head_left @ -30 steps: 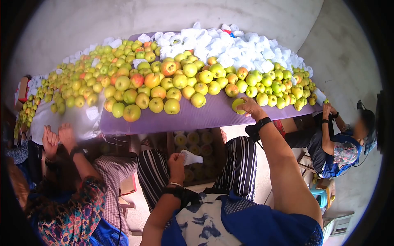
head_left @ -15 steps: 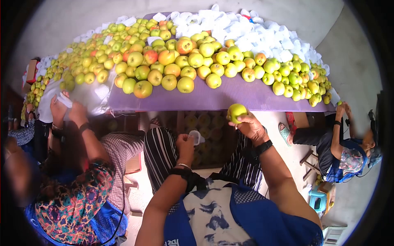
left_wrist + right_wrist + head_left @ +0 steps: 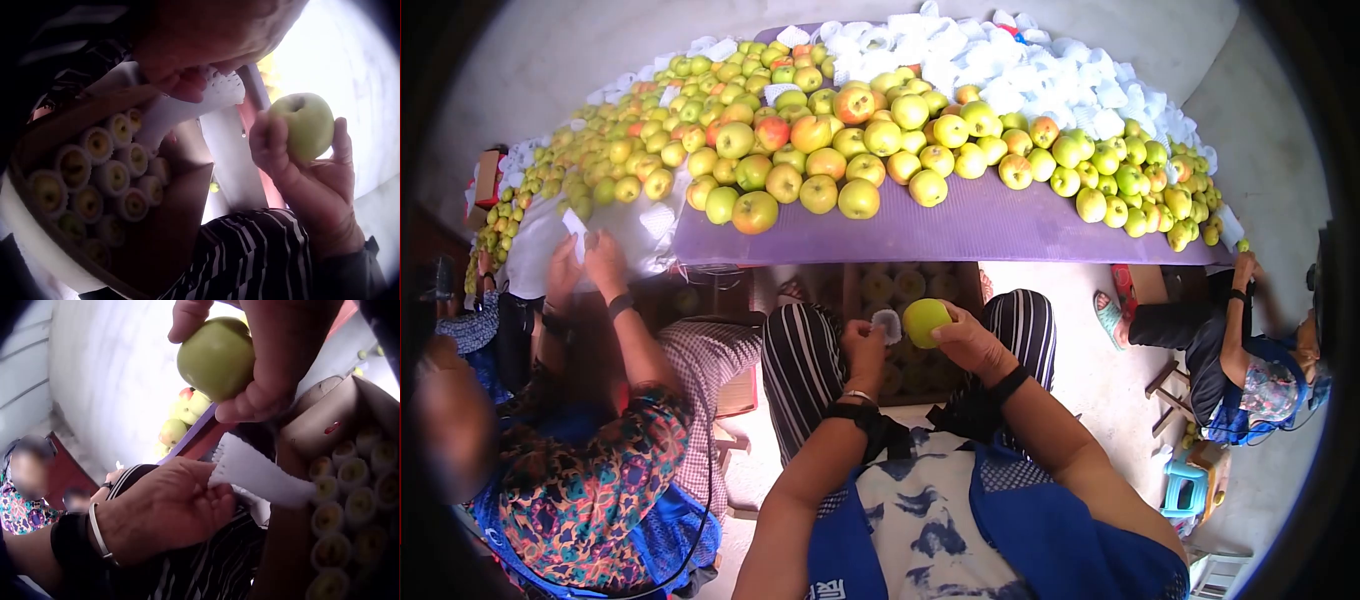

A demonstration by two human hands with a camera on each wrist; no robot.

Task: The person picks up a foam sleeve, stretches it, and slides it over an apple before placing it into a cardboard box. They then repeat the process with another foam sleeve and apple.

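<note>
My right hand (image 3: pixel 972 345) grips a green apple (image 3: pixel 925 322) between thumb and fingers, above my lap in the head view. Just left of it, my left hand (image 3: pixel 863 352) pinches a white foam sleeve net (image 3: pixel 887 325) by its edge. The right wrist view shows the sleeve (image 3: pixel 259 472) flaring at the pinched end and narrowing at the other, with the apple (image 3: pixel 215 359) a short way above it. Below both hands, between the knees, stands a cardboard box (image 3: pixel 187 206) with rows of apples in white foam sleeves (image 3: pixel 112 178).
Many loose apples (image 3: pixel 790 185) cover the purple-topped table (image 3: pixel 1000 225) ahead, with a heap of white foam sleeves (image 3: pixel 1000 75) behind them. One person (image 3: pixel 590 480) works close at my left, another (image 3: pixel 1270 380) farther right. A teal stool (image 3: pixel 1185 488) stands at right.
My right hand has lifted the apple off the table's near edge and brought it down and left, beside the foam sleeve. My left hand still holds the sleeve, its mouth now turned toward the apple.
</note>
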